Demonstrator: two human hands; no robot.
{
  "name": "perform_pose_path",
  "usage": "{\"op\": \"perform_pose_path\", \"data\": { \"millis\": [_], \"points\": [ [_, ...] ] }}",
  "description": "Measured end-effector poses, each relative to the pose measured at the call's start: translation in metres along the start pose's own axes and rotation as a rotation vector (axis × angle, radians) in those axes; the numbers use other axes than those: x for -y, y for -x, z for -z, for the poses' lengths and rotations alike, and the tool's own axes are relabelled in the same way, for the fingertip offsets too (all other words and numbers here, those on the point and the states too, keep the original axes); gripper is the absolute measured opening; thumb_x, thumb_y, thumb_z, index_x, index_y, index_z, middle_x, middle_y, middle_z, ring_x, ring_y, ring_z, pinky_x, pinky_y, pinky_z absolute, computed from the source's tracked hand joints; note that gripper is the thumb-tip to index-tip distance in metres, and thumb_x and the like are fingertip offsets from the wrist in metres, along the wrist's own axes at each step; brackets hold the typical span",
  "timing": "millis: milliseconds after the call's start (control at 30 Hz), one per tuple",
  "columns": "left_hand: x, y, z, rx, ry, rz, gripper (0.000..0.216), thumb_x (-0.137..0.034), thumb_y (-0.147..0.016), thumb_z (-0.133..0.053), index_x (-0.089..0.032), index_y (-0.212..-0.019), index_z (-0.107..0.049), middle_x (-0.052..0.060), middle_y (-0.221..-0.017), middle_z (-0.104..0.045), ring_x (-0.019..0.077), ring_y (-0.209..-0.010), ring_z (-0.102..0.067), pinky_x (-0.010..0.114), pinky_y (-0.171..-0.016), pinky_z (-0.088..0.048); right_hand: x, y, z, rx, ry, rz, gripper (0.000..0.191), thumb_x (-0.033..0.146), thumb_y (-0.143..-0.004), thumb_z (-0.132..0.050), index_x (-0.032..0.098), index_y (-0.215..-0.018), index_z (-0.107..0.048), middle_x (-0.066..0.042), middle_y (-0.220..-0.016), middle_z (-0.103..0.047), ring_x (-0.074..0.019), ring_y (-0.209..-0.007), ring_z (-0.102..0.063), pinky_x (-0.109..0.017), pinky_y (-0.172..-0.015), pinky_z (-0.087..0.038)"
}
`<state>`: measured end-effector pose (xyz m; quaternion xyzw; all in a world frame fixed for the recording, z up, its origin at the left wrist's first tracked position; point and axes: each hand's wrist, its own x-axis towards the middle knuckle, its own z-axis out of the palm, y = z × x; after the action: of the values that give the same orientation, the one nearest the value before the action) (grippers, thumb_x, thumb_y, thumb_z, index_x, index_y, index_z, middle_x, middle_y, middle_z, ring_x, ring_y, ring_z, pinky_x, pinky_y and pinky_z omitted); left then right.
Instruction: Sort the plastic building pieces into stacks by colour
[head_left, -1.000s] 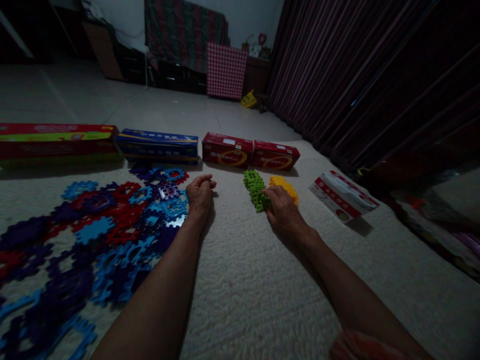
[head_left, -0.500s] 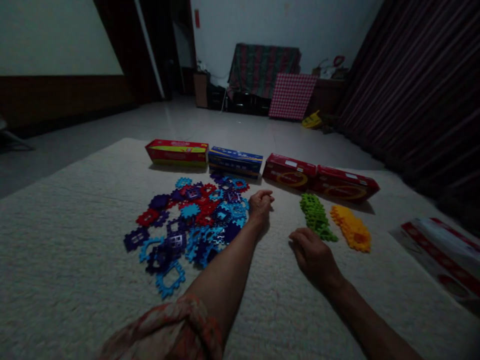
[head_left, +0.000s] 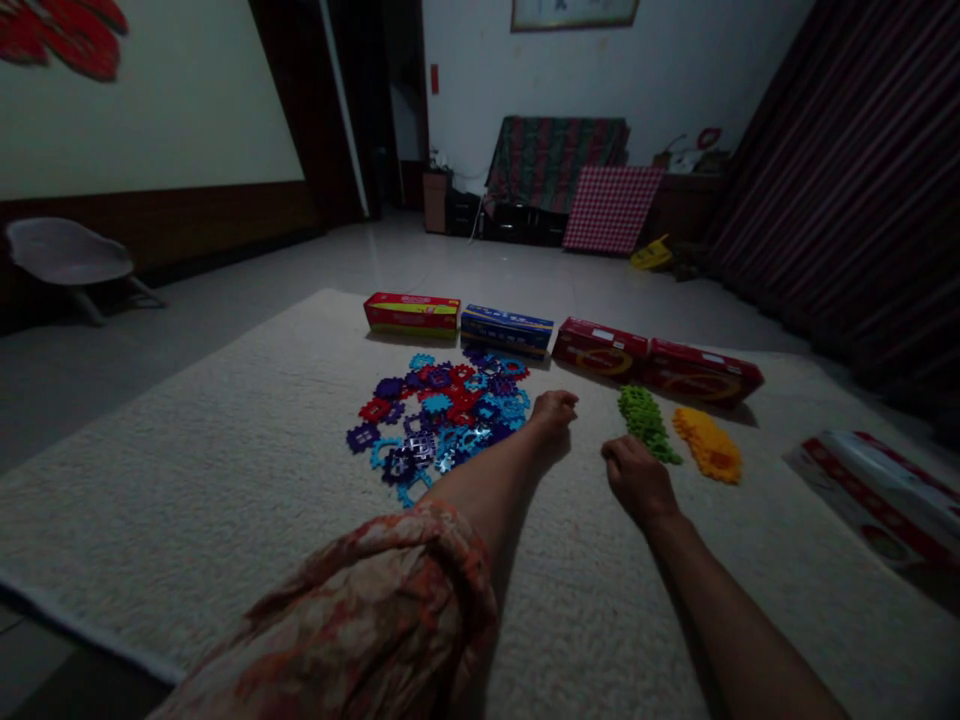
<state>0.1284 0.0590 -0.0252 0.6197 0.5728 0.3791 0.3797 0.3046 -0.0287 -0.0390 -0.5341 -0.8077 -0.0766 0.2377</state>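
My left hand, with a floral sleeve behind it, rests just right of a heap of gear-edged plastic pieces in purple, red and light blue. Its fingers are bent together; whether anything small is in them I cannot make out. My right hand is curled near the mat beside a row of green gear-edged pieces, its fingertips turned left and their contents hidden. Right of the green row lies a matching row of yellow-orange pieces. The forearm hides the heap's lower right edge.
Beyond the pieces stand a red-and-yellow carton, a blue carton and two dark red cartons. A red-and-white package lies at the right. All rest on a pale mat. A low chair stands far left.
The view has tilted up and swung left, so the pieces and cartons sit further right in the picture. My right hand's fingers look more curled; the piles look the same.
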Motion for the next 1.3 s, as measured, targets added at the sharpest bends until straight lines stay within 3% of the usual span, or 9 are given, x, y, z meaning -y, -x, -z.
{"op": "perform_pose_path", "data": {
  "millis": [133,267,433,633,733,867,1000,1167,1300],
  "points": [
    [-0.008,0.025,0.028,0.072,-0.137,-0.029,0.028,-0.007,-0.071,-0.074,-0.018,-0.097,-0.081,0.008,-0.103,-0.079,0.0225,-0.104,-0.071,0.033,-0.102,-0.052,0.023,-0.001,-0.009,0.015,0.097,-0.249,0.024,0.009,-0.084,-0.049,0.016,-0.093,-0.070,-0.014,-0.097,-0.065,-0.0265,-0.093,-0.057,-0.034,-0.081,-0.044],
    [-0.013,0.049,0.069,0.106,-0.226,-0.087,0.033,-0.007,-0.079,-0.064,-0.023,-0.102,-0.081,0.004,-0.104,-0.080,0.0190,-0.106,-0.071,0.030,-0.106,-0.050,0.062,-0.010,-0.021,-0.009,0.055,-0.404,0.032,0.010,-0.084,-0.048,0.013,-0.105,-0.073,-0.018,-0.107,-0.065,-0.0292,-0.098,-0.058,-0.038,-0.086,-0.043],
    [-0.004,0.070,0.125,-0.025,-0.479,-0.164,0.040,-0.012,-0.090,-0.053,-0.022,-0.121,-0.076,0.005,-0.120,-0.077,0.0172,-0.114,-0.069,0.027,-0.107,-0.049,0.109,-0.038,-0.034,-0.022,-0.255,-0.412,0.040,0.012,-0.085,-0.045,0.011,-0.115,-0.070,-0.017,-0.111,-0.067,-0.0259,-0.099,-0.062,-0.035,-0.090,-0.045],
    [0.026,0.082,0.191,-0.221,-0.713,0.011,0.043,-0.009,-0.085,-0.054,-0.022,-0.120,-0.076,0.007,-0.125,-0.074,0.0215,-0.119,-0.067,0.030,-0.107,-0.048,0.137,-0.047,-0.042,-0.093,-0.409,-0.420,0.036,0.031,-0.093,-0.045,0.016,-0.116,-0.068,-0.015,-0.118,-0.070,-0.0270,-0.106,-0.062,-0.041,-0.098,-0.042],
    [0.037,0.084,0.214,-0.223,-0.743,0.043,0.045,-0.009,-0.084,-0.054,-0.022,-0.121,-0.076,0.007,-0.125,-0.074,0.0217,-0.120,-0.066,0.029,-0.107,-0.047,0.138,-0.046,-0.043,-0.123,-0.457,-0.361,0.037,0.033,-0.093,-0.045,0.016,-0.118,-0.065,-0.016,-0.122,-0.069,-0.0266,-0.106,-0.062,-0.043,-0.099,-0.042],
    [0.041,0.067,0.224,-0.182,-0.831,0.034,0.044,-0.012,-0.086,-0.054,-0.022,-0.123,-0.074,0.008,-0.128,-0.072,0.0224,-0.123,-0.063,0.029,-0.109,-0.044,0.138,-0.048,-0.046,-0.101,-0.477,-0.310,0.037,0.033,-0.093,-0.045,0.017,-0.121,-0.063,-0.016,-0.125,-0.067,-0.0268,-0.109,-0.062,-0.046,-0.102,-0.041],
    [0.039,0.034,0.216,-0.123,-0.874,0.024,0.044,-0.015,-0.086,-0.058,-0.026,-0.127,-0.071,0.006,-0.131,-0.070,0.0218,-0.126,-0.060,0.028,-0.109,-0.044,0.137,-0.049,-0.047,-0.116,-0.497,-0.323,0.035,0.033,-0.093,-0.045,0.017,-0.118,-0.065,-0.015,-0.123,-0.068,-0.0265,-0.108,-0.063,-0.045,-0.103,-0.042],
    [0.042,0.010,0.206,0.000,-0.891,0.018,0.030,-0.020,-0.079,-0.070,-0.027,-0.107,-0.078,0.006,-0.118,-0.074,0.0230,-0.116,-0.065,0.027,-0.099,-0.048,0.132,-0.050,-0.047,-0.166,-0.599,-0.348,0.034,0.034,-0.093,-0.045,0.016,-0.111,-0.068,-0.015,-0.114,-0.070,-0.0261,-0.104,-0.063,-0.044,-0.100,-0.046],
    [0.046,0.009,0.211,-0.014,-0.919,0.032,0.028,-0.016,-0.081,-0.064,-0.022,-0.103,-0.080,0.010,-0.116,-0.075,0.0241,-0.113,-0.067,0.026,-0.095,-0.049,0.124,-0.052,-0.051,-0.292,-0.714,-0.471,0.037,0.036,-0.090,-0.046,0.015,-0.110,-0.068,-0.017,-0.111,-0.069,-0.0258,-0.097,-0.065,-0.042,-0.092,-0.051]
  ]
}}
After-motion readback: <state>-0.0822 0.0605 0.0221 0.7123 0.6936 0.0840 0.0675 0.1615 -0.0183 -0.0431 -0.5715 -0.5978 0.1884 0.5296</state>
